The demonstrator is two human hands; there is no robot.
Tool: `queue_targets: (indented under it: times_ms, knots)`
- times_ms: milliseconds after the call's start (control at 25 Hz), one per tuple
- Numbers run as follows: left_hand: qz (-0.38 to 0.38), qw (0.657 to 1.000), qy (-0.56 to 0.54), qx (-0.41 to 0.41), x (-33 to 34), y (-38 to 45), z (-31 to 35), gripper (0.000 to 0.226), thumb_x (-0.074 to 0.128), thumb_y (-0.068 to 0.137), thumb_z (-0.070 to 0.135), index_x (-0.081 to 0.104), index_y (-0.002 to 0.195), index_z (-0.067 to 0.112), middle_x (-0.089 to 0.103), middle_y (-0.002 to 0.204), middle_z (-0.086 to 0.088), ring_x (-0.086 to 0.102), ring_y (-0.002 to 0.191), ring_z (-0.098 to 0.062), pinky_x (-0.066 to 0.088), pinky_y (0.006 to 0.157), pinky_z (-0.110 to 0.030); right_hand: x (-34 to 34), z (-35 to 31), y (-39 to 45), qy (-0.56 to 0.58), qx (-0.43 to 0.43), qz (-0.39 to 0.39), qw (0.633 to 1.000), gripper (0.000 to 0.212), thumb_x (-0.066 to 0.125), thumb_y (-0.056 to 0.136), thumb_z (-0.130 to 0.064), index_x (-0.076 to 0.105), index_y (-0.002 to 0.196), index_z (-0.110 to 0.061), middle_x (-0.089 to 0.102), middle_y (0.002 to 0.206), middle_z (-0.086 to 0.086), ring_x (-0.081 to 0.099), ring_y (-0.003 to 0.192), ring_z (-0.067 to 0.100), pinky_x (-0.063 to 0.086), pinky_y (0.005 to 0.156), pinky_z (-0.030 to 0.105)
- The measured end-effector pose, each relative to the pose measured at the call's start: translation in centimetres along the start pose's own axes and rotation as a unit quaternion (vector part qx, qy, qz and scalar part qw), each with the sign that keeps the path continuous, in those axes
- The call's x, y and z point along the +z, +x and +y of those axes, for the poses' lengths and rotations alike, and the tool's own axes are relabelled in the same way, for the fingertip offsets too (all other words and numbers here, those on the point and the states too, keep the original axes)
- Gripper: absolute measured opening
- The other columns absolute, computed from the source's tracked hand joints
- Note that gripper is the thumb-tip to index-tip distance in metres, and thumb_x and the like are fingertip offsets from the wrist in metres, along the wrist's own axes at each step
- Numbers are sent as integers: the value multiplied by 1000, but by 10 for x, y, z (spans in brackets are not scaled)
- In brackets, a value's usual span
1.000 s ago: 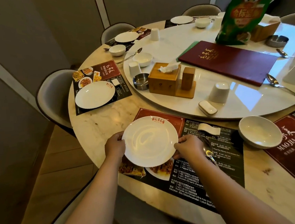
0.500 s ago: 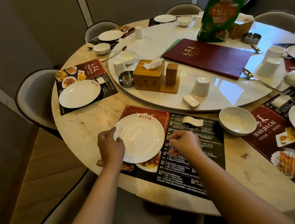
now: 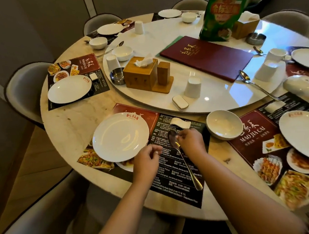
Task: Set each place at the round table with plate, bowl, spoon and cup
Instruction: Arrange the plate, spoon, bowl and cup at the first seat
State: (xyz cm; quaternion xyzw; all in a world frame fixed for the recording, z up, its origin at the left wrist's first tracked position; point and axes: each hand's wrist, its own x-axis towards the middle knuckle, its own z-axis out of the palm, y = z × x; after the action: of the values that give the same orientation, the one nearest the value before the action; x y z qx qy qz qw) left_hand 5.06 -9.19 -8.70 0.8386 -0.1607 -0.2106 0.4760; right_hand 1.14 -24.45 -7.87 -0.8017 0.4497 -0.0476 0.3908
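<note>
White plate [image 3: 120, 136] lies set on the placemat [image 3: 174, 170] at my place; my right hand [image 3: 191, 143] pinches the spoon [image 3: 182, 158] by its neck just beside the plate, and my left hand [image 3: 147, 160] hangs loosely curled, holding nothing, at the plate's rim. By my judgement this place lacks its bowl [image 3: 224, 124], which sits off the mat to the right, and its cup [image 3: 192, 87], upside down on the turntable [image 3: 213, 93]. I count six plates, five bowls, five cups and five spoons in view.
</note>
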Motion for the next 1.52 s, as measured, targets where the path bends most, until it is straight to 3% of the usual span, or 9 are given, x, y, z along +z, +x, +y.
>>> queue_targets:
  times_ms: [240, 440, 600, 720, 800, 960, 1080, 1280, 1520]
  knots:
    - [16, 999, -23, -37, 11, -14, -3, 22, 52, 95, 18, 63, 97, 37, 68, 104, 4, 67, 97, -12, 56, 86, -33, -10, -11, 8, 12, -50, -57, 997, 12, 57, 93, -14, 68, 97, -11, 66, 89, 3, 58, 67, 12, 52, 63, 25]
    - [-20, 964, -229, -137, -1, -31, 17, 33, 39, 101, 38, 62, 106, 14, 69, 75, -6, 66, 60, -19, 56, 60, -31, -5, -60, 8, 135, -67, -58, 987, 20, 62, 90, -14, 59, 72, -21, 68, 81, 6, 66, 70, 15, 59, 72, 31]
    - [61, 982, -134, -115, -33, -24, 14, 25, 50, 96, 39, 68, 93, 21, 71, 84, 1, 65, 75, -15, 48, 65, -27, 13, -85, 9, 162, -47, -91, 981, 8, 63, 90, -15, 66, 83, -14, 71, 78, 9, 67, 60, 13, 56, 55, 23]
    - [72, 981, -124, -132, -58, -16, 5, 17, 60, 92, 29, 70, 90, 16, 70, 73, 1, 64, 61, -14, 50, 57, -25, 31, -91, 9, 180, -32, -128, 975, 12, 62, 91, -14, 69, 94, -5, 70, 74, 11, 63, 53, 14, 55, 51, 23]
    - [91, 978, -120, -143, -71, -13, -5, 15, 60, 92, 24, 70, 91, 12, 65, 68, 0, 59, 55, -13, 48, 51, -22, 46, -92, 8, 137, -57, -135, 980, 16, 60, 93, -18, 71, 97, -7, 71, 80, 9, 64, 62, 16, 55, 57, 25]
    - [179, 970, -56, -153, -81, -6, -22, 13, 62, 91, 21, 67, 87, 10, 65, 68, -2, 57, 53, -10, 44, 43, -14, 66, -78, 3, -52, -155, -96, 982, 21, 57, 94, -25, 72, 107, -17, 68, 107, 5, 52, 109, 24, 48, 92, 36]
    - [196, 969, -21, -149, -84, -3, -35, 13, 65, 89, 23, 64, 88, 9, 68, 76, -4, 60, 56, -11, 47, 50, -20, 67, -69, -2, -48, -167, -98, 980, 23, 55, 95, -15, 70, 112, -14, 58, 121, 8, 38, 123, 25, 34, 99, 29]
    - [206, 968, 0, -141, -81, -5, -46, 13, 63, 90, 22, 60, 90, 10, 68, 83, -3, 61, 59, -9, 43, 50, -16, 67, -63, -3, -32, -193, -89, 977, 22, 56, 94, -11, 71, 110, -12, 58, 117, 7, 38, 121, 19, 27, 87, 17]
    - [199, 970, 58, -124, -79, -13, -46, 13, 58, 93, 26, 56, 95, 14, 68, 92, -3, 67, 73, -13, 55, 60, -26, 61, -53, -8, -18, -215, -89, 972, 18, 58, 93, -14, 72, 103, -15, 61, 105, -1, 45, 106, 13, 42, 85, 24]
